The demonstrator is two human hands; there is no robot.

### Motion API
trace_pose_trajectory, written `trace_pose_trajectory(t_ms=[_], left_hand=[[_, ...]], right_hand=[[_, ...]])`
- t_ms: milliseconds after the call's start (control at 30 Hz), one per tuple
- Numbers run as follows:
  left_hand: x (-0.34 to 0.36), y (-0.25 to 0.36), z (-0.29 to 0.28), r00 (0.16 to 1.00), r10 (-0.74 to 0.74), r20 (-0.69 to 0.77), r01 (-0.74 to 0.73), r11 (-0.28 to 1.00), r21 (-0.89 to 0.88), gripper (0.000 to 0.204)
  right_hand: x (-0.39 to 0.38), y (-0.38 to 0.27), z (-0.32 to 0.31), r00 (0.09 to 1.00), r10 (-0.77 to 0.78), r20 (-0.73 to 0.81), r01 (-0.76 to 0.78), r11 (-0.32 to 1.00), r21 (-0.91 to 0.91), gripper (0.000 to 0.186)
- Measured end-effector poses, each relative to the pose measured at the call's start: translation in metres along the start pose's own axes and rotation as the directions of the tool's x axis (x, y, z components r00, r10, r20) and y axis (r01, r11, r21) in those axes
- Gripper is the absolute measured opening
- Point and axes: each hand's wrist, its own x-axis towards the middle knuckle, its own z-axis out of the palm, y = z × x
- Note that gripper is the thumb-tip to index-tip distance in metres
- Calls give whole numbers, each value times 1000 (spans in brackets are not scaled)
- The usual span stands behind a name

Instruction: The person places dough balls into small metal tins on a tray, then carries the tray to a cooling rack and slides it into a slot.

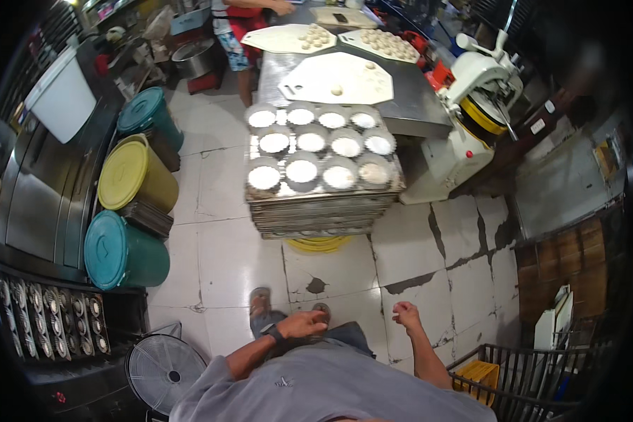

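My left hand is held in front of my body with its fingers loosely stretched to the right, and it holds nothing I can see. A dark band circles that wrist. Off to the right, my right hand hangs over the floor, empty, its fingers loosely bent and apart. Neither hand touches anything. Ahead of me stands a tall stack of metal baking trays. The top tray carries rows of fluted round tins, pale inside.
Behind the stack, a steel table bears white boards with dough balls. A dough machine stands right of it. Lidded bins and a fan line the left; a dark rack stands at right. Another person works behind.
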Motion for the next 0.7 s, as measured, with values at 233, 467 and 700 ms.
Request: trace_pose_trajectory(t_ms=[233, 467, 700], left_hand=[[134, 284, -3, 597, 592, 541, -224, 771, -597, 48], [300, 383, -93, 436, 606, 665, -195, 785, -588, 29], [421, 478, -170, 584, 666, 465, -435, 740, -513, 37]], right_hand=[[96, -170, -103, 924, -380, 42, 373, 921, 114, 32], [206, -356, -162, 654, -639, 404, 739, 654, -161, 38], [373, -204, -361, 949, -316, -8, 286, 869, -405, 23]])
